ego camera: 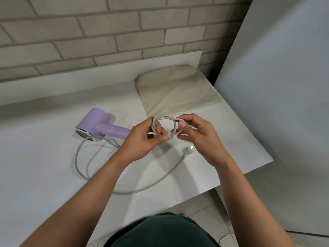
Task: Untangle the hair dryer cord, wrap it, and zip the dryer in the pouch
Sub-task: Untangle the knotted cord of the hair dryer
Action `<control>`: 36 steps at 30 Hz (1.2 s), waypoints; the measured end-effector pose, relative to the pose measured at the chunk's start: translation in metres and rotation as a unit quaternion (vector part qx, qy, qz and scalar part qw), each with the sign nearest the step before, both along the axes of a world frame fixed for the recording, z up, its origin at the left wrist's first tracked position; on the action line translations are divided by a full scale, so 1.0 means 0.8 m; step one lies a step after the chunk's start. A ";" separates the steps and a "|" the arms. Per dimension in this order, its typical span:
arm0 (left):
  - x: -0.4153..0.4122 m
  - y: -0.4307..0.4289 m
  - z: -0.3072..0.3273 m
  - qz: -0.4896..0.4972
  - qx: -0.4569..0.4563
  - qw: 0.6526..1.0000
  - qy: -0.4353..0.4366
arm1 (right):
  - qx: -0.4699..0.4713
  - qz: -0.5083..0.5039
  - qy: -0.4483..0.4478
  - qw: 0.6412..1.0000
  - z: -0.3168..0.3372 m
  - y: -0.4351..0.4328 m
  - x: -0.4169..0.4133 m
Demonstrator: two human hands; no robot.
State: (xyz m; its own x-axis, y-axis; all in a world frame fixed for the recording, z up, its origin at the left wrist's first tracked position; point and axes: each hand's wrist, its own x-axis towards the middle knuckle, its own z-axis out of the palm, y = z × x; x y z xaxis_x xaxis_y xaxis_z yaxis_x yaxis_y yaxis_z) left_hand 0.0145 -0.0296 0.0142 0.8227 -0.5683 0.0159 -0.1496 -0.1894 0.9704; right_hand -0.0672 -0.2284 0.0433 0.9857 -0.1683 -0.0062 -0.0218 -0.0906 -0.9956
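Countertop in white takes up most of what I can see from here, pushed against a brick wall, and everything for the job lies on it. The cream pouch lies flat at the far right corner, nothing in it as far as I can tell (I can't make out its zip from this angle). The lilac hair dryer lies on its side to the left of the pouch, well apart from it, handle pointing toward the person's hands.

By my reckoning the job is at its first step. The grey cord trails off the dryer in a wide slack curve across the counter, unwrapped, and it has a knot in it. Untangling is under way; wrapping, bagging and zipping are all left.

Both hands are raised just above the counter, in front of the pouch's near edge. The left hand has its fingers curled round the left side of the knotted loop, thumb pressed at the bottom. The right hand pinches the right side where the strands cross, thumb on top. Neither grip is wide; both close snugly on the cord.

The plug lies loose on the counter, just below the right hand.
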 end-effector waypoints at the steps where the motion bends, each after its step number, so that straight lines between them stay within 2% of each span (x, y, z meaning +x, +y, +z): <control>1: 0.000 0.001 0.000 -0.011 0.004 1.000 0.003 | 0.008 0.004 -0.003 1.000 0.000 -0.002 -0.001; 5: -0.001 0.004 -0.004 -0.044 0.038 0.998 0.012 | -0.002 0.007 -0.025 1.000 0.004 -0.006 0.001; 7: -0.003 0.004 -0.005 -0.045 0.049 0.998 0.007 | -0.075 0.002 -0.053 0.996 0.007 -0.010 0.003; 10: -0.005 0.002 -0.006 -0.021 0.057 0.998 -0.030 | -0.216 0.012 -0.103 0.971 0.016 -0.019 0.004; 12: -0.006 0.001 -0.002 0.005 0.048 0.998 -0.051 | -0.262 0.029 -0.130 0.956 0.023 -0.021 0.003; 14: -0.008 -0.003 0.002 0.035 0.028 0.997 -0.066 | -0.231 0.048 -0.128 0.963 0.030 -0.023 0.000; 18: -0.011 -0.007 0.000 0.085 0.020 0.979 -0.182 | -0.048 0.064 -0.040 0.996 0.036 -0.027 -0.008; 20: -0.013 -0.008 -0.006 0.079 0.021 0.969 -0.232 | -0.034 0.023 0.014 0.999 0.034 -0.023 -0.005; 23: -0.019 -0.008 -0.018 0.064 0.048 0.951 -0.300 | -0.139 -0.019 0.074 0.987 0.030 -0.013 0.005; 26: -0.022 -0.009 -0.027 0.049 0.067 0.933 -0.349 | -0.269 0.031 0.142 0.952 0.032 -0.008 0.011; 29: -0.021 -0.007 -0.035 0.042 0.077 0.931 -0.355 | -0.321 0.059 0.191 0.926 0.034 -0.006 0.013; 32: -0.021 0.001 -0.040 0.002 0.090 0.930 -0.356 | -0.391 0.059 0.167 0.903 0.032 0.001 0.014; 34: -0.024 0.005 -0.037 -0.053 0.092 0.938 -0.329 | -0.429 0.045 0.116 0.895 0.031 0.006 0.013; 36: -0.031 0.008 -0.024 -0.100 0.098 0.954 -0.265 | -0.411 0.010 0.065 0.909 0.029 0.007 0.012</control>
State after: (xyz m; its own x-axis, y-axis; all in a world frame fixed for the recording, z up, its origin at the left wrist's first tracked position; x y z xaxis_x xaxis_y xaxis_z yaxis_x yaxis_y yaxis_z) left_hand -0.0105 -0.0229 -0.0053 0.6037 -0.7473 0.2777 -0.6617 -0.2755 0.6973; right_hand -0.0576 -0.2227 0.0666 0.9884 -0.1517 -0.0030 -0.1252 -0.8042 -0.5810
